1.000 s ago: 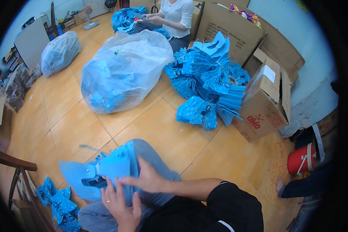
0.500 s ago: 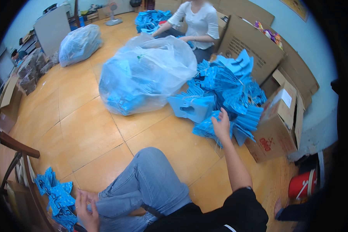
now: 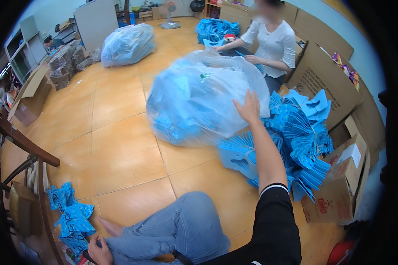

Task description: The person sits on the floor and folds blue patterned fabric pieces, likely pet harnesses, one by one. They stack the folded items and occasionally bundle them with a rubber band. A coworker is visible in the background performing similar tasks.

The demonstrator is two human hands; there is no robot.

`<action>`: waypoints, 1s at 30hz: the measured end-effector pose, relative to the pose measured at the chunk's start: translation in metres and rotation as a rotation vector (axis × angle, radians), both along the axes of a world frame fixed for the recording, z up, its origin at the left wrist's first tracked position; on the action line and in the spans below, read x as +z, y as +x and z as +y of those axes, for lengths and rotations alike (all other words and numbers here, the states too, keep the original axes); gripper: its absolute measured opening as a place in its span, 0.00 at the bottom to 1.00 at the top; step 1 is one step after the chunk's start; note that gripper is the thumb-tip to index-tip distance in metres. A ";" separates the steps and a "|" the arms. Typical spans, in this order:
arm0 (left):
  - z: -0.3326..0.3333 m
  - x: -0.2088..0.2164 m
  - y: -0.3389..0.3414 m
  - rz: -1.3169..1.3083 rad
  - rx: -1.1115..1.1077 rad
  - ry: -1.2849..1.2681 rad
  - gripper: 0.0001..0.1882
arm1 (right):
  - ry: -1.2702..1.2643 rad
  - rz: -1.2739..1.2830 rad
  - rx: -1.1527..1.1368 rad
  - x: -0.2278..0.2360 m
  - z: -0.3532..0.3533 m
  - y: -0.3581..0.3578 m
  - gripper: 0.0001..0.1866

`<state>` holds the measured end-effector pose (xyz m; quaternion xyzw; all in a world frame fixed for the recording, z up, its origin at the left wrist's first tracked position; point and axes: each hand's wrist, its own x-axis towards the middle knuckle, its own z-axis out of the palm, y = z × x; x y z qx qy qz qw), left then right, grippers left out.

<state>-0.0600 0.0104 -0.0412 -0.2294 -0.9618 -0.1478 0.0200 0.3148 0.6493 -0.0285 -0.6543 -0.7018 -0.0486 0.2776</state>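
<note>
One unclenched right hand (image 3: 248, 109) is overlapping the upper-centre plastic bag (image 3: 194, 99) I'm judging soft, slippery, best gripped bunched.

Landmark: large plastic bag (image 3: 185, 97). Open floor (image 3: 119, 141) left of bag and in front of it; wide low lane for a hand. Right of bag: blue bundle pile (image 3: 292, 119) just beside, carton (image 3: 336, 190) past that; tight passage. Behind bag, to right: seated co-worker (image 3: 274, 44) blocks. Right hand (image 3: 250, 108) fills space at bag's right side; contact unclear. In front of bag: bent knee (image 3: 199, 214) juts up. Well front-left of bag: wooden chair arm (image 3: 26, 140), smaller blue heap (image 3: 75, 218) hem lane.
</note>
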 end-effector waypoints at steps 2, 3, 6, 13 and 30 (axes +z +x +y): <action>0.006 0.002 0.000 -0.007 0.024 -0.013 0.15 | -0.227 0.009 -0.138 0.000 0.026 -0.009 0.51; 0.009 0.004 0.000 -0.014 0.029 -0.026 0.15 | -0.544 0.252 0.127 0.003 0.035 -0.025 0.50; 0.019 0.009 0.000 -0.011 0.053 -0.065 0.14 | -0.828 0.697 0.587 -0.007 0.005 -0.092 0.32; 0.023 0.015 -0.002 -0.020 0.011 -0.146 0.20 | -1.292 0.650 0.787 -0.037 -0.055 -0.167 0.36; 0.021 0.002 -0.003 -0.004 0.055 -0.090 0.14 | -0.355 0.155 0.339 -0.124 0.014 -0.139 0.30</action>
